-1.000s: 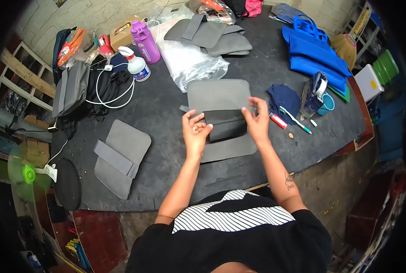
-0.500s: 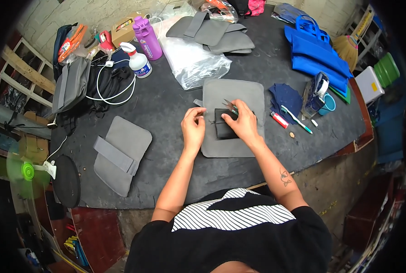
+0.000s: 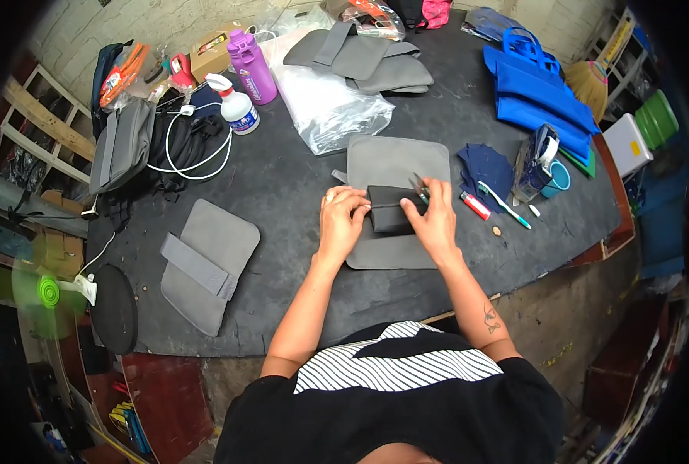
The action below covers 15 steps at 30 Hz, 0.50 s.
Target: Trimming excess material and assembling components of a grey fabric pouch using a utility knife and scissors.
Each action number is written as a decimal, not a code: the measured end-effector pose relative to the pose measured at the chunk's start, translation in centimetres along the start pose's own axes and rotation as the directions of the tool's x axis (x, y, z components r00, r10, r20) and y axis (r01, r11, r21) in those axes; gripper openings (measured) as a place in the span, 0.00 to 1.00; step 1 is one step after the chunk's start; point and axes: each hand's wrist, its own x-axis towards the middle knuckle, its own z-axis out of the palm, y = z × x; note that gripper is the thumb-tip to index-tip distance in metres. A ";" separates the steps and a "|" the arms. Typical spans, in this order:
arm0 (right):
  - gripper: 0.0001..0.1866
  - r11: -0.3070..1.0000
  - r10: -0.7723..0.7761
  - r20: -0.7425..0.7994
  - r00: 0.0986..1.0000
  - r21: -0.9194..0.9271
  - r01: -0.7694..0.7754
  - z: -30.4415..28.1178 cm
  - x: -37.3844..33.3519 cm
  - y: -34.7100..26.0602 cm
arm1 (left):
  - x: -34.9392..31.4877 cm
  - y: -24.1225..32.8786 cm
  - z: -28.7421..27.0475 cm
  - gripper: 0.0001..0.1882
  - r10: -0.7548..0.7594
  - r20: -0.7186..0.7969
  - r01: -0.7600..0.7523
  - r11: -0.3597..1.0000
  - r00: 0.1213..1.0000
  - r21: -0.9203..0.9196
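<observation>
A small black box-shaped case (image 3: 389,220) rests on a grey padded fabric panel (image 3: 398,155) in front of me. My left hand (image 3: 341,226) pinches the case's left edge at the seam, fingertips together. My right hand (image 3: 437,220) lies over the case's right side, with the thumb on its top. Small metal snips (image 3: 418,184) are tucked in that hand, blades pointing up and away from me. Their handles are mostly hidden by the fingers. Whether a loose thread lies between my left fingertips is too small to tell.
Right of the panel lie navy cloth pieces (image 3: 486,168), a red-and-white tube (image 3: 476,206) and a toothbrush (image 3: 505,206). A blue bag (image 3: 541,93) is beyond. Left is another grey panel (image 3: 209,267). Farther back stand a spray bottle (image 3: 238,108) and a purple bottle (image 3: 253,69).
My left hand has come right, from beside the case onto its left edge. My right hand has shifted right with the snips, and the case has turned and tilted slightly.
</observation>
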 end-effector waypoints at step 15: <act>0.15 0.990 -0.101 -0.045 0.994 0.090 0.105 0.1 -1.6 0.2 | 0.0 1.6 0.3 0.11 -0.240 0.143 0.270 0.930 0.960 -0.250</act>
